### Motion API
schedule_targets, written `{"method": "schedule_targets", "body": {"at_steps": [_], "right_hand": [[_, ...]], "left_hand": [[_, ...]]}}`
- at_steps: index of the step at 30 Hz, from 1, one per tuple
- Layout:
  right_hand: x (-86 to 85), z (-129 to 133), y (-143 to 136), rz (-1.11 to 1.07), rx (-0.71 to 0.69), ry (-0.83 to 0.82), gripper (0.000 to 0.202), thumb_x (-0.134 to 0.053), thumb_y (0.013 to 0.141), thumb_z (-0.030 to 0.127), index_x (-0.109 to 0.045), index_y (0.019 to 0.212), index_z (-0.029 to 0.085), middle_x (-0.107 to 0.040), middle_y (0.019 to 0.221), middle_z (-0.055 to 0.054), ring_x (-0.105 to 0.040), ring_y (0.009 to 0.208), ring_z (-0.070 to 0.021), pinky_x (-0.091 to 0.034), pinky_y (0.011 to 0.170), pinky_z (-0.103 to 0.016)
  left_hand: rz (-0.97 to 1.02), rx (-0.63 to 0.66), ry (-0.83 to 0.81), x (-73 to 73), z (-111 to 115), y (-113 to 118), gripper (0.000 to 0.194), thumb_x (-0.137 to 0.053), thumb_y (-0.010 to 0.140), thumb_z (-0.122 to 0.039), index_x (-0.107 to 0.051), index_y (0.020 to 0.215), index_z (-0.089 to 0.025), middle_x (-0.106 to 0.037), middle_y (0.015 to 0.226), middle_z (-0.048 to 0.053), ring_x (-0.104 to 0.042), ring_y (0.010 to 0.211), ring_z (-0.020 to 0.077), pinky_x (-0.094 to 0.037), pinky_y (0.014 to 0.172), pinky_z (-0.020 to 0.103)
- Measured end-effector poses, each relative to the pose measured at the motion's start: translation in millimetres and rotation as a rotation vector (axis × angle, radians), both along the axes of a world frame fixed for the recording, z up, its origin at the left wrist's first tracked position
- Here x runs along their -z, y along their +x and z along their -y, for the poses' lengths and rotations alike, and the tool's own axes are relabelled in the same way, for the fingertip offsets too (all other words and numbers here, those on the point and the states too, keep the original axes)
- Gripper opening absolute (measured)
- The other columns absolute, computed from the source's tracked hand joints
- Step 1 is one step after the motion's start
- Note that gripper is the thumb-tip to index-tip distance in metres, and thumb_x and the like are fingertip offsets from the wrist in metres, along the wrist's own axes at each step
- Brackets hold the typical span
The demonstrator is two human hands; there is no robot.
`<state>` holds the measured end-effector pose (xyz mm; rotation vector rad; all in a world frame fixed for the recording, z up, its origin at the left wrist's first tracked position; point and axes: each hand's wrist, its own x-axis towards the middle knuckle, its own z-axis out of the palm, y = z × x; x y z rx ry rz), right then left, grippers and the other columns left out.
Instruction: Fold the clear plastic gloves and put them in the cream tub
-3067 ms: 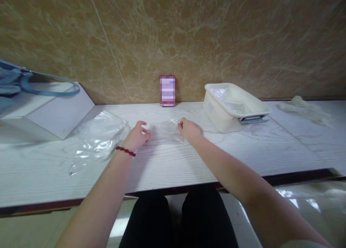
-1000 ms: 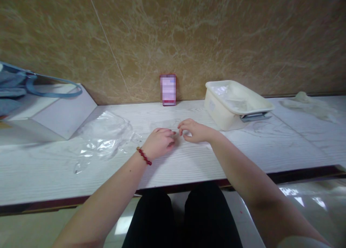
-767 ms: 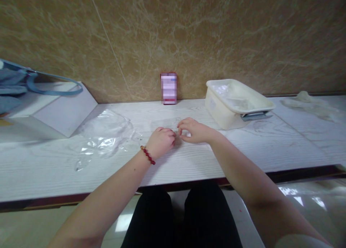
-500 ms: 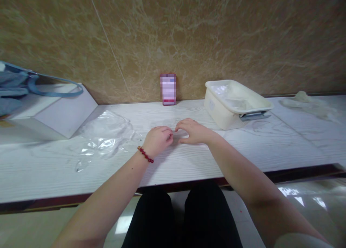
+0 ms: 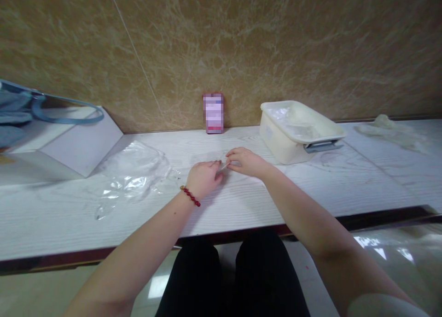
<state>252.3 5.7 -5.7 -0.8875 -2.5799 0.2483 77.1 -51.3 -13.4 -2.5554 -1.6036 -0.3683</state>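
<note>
My left hand (image 5: pixel 204 179), with a dark red bead bracelet (image 5: pixel 189 196) at the wrist, is closed near one end of a small, thin, whitish strip (image 5: pixel 223 166). My right hand (image 5: pixel 247 162) pinches the strip's other end between thumb and fingertips. What exactly the strip is, I cannot make out. Just behind my hands, a flat piece of clear plastic (image 5: pixel 203 157) lies on the table, partly covered by my fingers. Crumpled clear plastic bags (image 5: pixel 136 169) spread out left of my left hand.
A cream plastic bin (image 5: pixel 281 144) with a grey latch stands to the right, clear plastic packets inside. A phone (image 5: pixel 213 114) leans on the marble wall. White box (image 5: pixel 76 144) and blue strapped bag (image 5: pixel 15 112) are at left. A pale plastic bag (image 5: pixel 390 128) lies far right.
My right hand has closed from a wider curve into a pinch. My left hand has shifted slightly right and turned, and the whitish strip now shows between both hands.
</note>
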Motion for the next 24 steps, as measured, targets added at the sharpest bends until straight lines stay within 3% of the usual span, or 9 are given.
{"method": "schedule_targets", "body": {"at_steps": [4, 18, 21, 24], "right_hand": [[0.4, -1, 1, -0.028, -0.003, 0.017, 0.015, -0.052, 0.074, 0.022, -0.066, 0.081, 0.019, -0.060, 0.096, -0.005, -0.052, 0.092, -0.0164, -0.037, 0.084, -0.030], [6.3, -11, 4, -0.113, -0.060, -0.021, 0.014, -0.056, 0.071, 0.022, -0.066, 0.080, 0.019, -0.061, 0.094, -0.005, -0.052, 0.093, -0.0161, -0.035, 0.087, -0.032], [0.4, -8, 5, -0.257, -0.080, -0.129, 0.028, -0.055, 0.073, 0.033, -0.061, 0.096, 0.018, -0.060, 0.100, -0.006, -0.052, 0.097, -0.0151, -0.035, 0.089, -0.030], [-3.7, -8, 6, -0.525, 0.021, -0.274, 0.042, -0.041, 0.081, 0.043, -0.048, 0.114, 0.018, -0.054, 0.113, -0.007, -0.047, 0.106, -0.0140, -0.036, 0.090, -0.030]], "left_hand": [[-0.066, -0.014, -0.005, 0.2, -3, 5, 0.034, -0.035, 0.081, -0.021, -0.051, 0.110, -0.015, -0.060, 0.104, 0.008, -0.055, 0.093, 0.0204, -0.039, 0.084, 0.033], [-0.029, -0.009, -0.050, 13.4, -7, 13, 0.037, -0.032, 0.081, -0.018, -0.047, 0.115, -0.010, -0.051, 0.118, 0.013, -0.047, 0.108, 0.0194, -0.035, 0.091, 0.031], [0.080, -0.054, -0.144, 3.6, -9, 9, 0.036, -0.029, 0.083, -0.021, -0.049, 0.112, -0.013, -0.058, 0.107, 0.012, -0.055, 0.096, 0.0195, -0.040, 0.083, 0.032], [0.347, -0.066, -0.350, -18.3, -13, 2, 0.037, -0.030, 0.084, -0.033, -0.059, 0.099, -0.014, -0.065, 0.090, 0.009, -0.058, 0.085, 0.0199, -0.043, 0.077, 0.033]]}}
